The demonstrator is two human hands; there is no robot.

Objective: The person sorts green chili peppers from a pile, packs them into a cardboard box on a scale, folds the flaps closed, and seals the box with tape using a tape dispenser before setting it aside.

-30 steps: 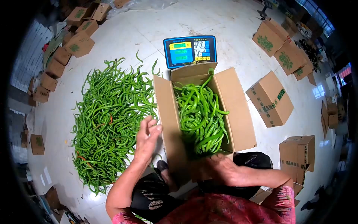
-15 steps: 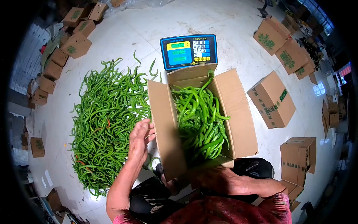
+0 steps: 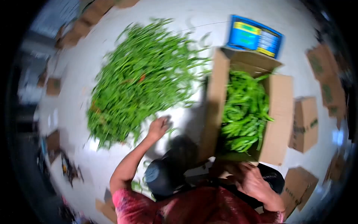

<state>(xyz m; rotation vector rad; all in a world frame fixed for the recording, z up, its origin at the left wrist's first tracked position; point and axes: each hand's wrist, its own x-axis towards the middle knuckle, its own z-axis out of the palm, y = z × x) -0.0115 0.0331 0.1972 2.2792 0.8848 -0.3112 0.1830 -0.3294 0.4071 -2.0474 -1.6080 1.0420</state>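
Note:
An open cardboard box [image 3: 280,119] holds many long green peppers [image 3: 244,112], its flaps spread. To its left a large pile of green peppers [image 3: 141,78] lies on the floor, with a few reddish ones among them. My left hand [image 3: 159,127] is over the floor at the pile's lower right edge; its fingers are blurred and partly hidden. My right hand [image 3: 251,180] is at the near end of the box, its fingers bent in shadow. Behind the box stands a blue scale display [image 3: 256,36], too blurred to read.
Closed cardboard boxes [image 3: 305,123] stand to the right, with another [image 3: 298,188] at the lower right. More boxes [image 3: 91,16] line the upper left. My knee [image 3: 164,175] is between the pile and the box.
The view has swung left, so the box and scale appear farther right. My left hand has moved off the box's left flap, down toward the floor by the pile. My right hand remains near the box's near end.

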